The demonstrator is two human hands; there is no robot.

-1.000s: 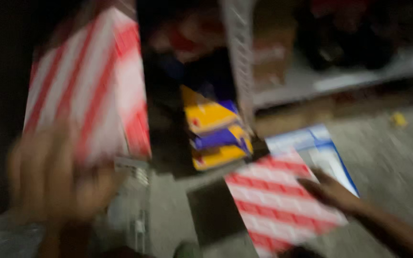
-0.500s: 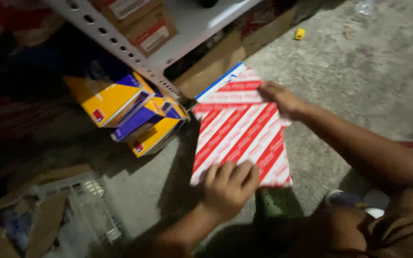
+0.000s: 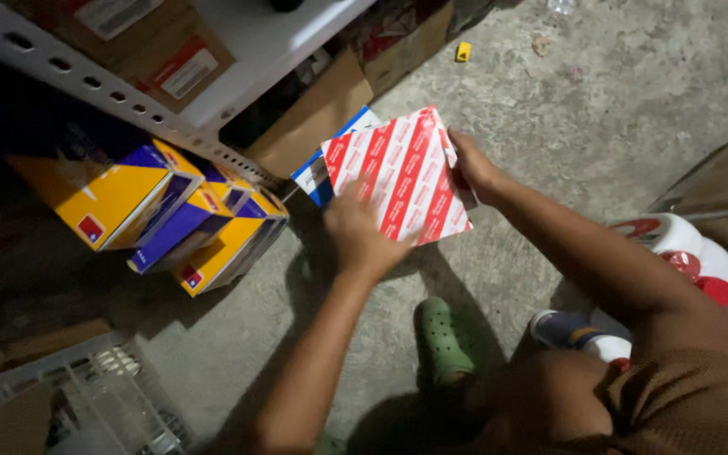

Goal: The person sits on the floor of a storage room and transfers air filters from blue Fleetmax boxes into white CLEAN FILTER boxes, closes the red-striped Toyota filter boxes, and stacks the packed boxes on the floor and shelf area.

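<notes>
Down low, a flat red-and-white striped box (image 3: 399,175) is held up off the concrete floor (image 3: 600,109), tilted, in front of the bottom of a metal shelf (image 3: 238,50). The left hand (image 3: 362,236) lies over its lower near edge, fingers curled onto the striped face. The right hand (image 3: 470,164) grips the far right edge, thumb on the front and the rest wrapped behind. So both hands are closed on that one box.

Just behind it, partly covered, a blue-and-white box (image 3: 323,173) leans toward the shelf. To the left, under the shelf, three yellow-and-purple boxes (image 3: 170,223) sit in a slanted row on the floor, touching each other. Brown cardboard cartons (image 3: 322,118) stand on and beneath the shelf.

Nearer the person, a green clog (image 3: 444,337) shows under the arms. At the right there are white containers with red caps (image 3: 684,253). A white wire basket (image 3: 103,396) sits at the lower left, in shadow.
</notes>
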